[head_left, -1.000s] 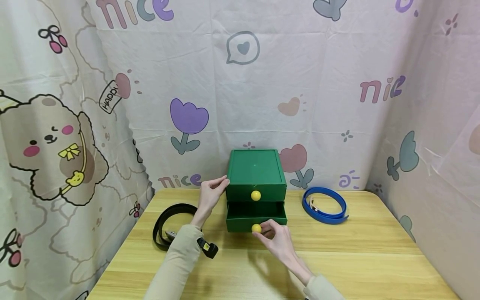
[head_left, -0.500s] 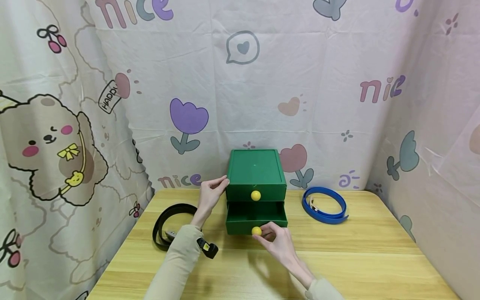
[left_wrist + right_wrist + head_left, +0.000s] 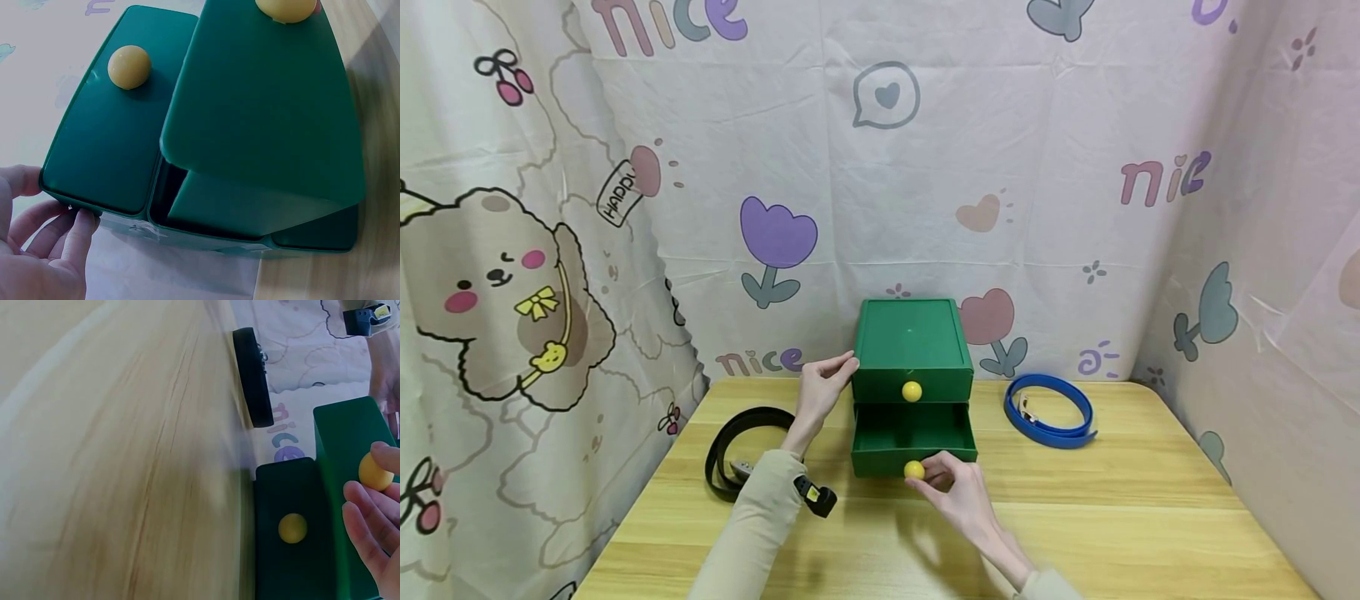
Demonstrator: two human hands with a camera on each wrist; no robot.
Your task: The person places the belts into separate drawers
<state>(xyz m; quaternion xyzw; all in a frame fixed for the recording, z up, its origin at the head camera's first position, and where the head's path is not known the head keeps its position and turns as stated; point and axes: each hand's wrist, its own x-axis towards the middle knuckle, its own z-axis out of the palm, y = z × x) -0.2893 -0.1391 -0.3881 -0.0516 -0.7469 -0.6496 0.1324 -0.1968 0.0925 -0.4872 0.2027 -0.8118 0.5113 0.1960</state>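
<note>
A green drawer cabinet (image 3: 912, 333) with round yellow knobs stands at the back middle of the table. Its middle drawer (image 3: 880, 463) is pulled partway out, and no object shows in the visible part of its inside. My right hand (image 3: 962, 496) pinches that drawer's yellow knob (image 3: 375, 472) between thumb and fingers. At the cabinet's upper left front corner, my left hand (image 3: 822, 392) grips the edge, as the left wrist view (image 3: 47, 240) also shows. The top drawer (image 3: 103, 125) is closed. Below the pulled drawer, a closed lower drawer (image 3: 292, 562) shows in the right wrist view.
Left of the cabinet lies a coiled black belt (image 3: 718, 446), partly behind my left forearm. A coiled blue belt (image 3: 1048, 433) with a metal buckle lies to the right. Printed cloth (image 3: 887, 208) hangs around the wooden table (image 3: 1112, 525).
The middle drawer has slid farther out toward me, with my right hand moving along on its knob. My left hand has stayed at the cabinet's corner.
</note>
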